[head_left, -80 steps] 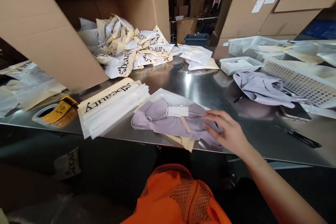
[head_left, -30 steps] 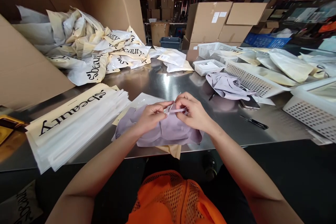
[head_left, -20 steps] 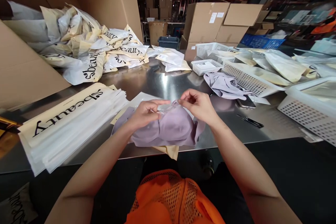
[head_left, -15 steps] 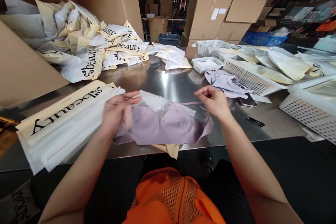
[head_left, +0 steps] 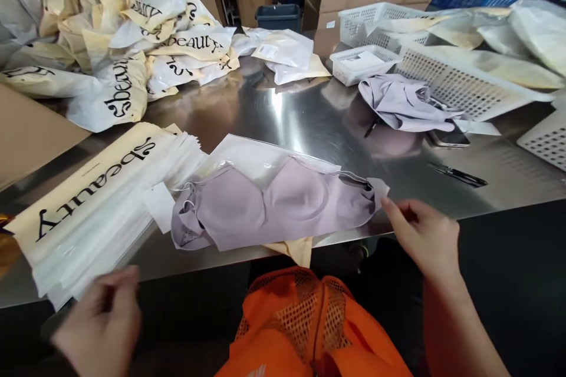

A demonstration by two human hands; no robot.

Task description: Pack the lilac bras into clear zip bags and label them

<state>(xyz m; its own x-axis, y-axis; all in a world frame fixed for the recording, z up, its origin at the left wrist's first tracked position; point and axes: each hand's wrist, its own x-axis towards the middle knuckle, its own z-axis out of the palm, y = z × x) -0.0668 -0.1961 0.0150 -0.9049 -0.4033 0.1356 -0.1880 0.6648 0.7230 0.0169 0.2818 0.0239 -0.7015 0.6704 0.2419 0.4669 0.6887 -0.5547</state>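
A lilac bra (head_left: 265, 206) lies cups up near the table's front edge, over a clear plastic bag (head_left: 247, 150). Its straps are drawn in at both ends, and a white tag (head_left: 159, 206) hangs from its left end. My right hand (head_left: 427, 238) pinches the bra's right end between thumb and fingers. Apart from the bra, my left hand (head_left: 101, 324) is low at the left, in front of the table edge. Its fingers are curled closed and blurred, with nothing visible in them. Beside it lies a stack of printed bags (head_left: 101, 182).
Filled bags (head_left: 124, 94) spill from a large carton (head_left: 35, 135) at the left. White baskets (head_left: 469, 82) stand at the right. Near them are another lilac garment (head_left: 402, 100), a phone (head_left: 448, 136) and a black tool (head_left: 460, 175), on the metal table (head_left: 283, 109).
My left hand has let go of the bra and dropped to the lower left. My right hand has moved right and down to the bra's end. The straps are now tucked in.
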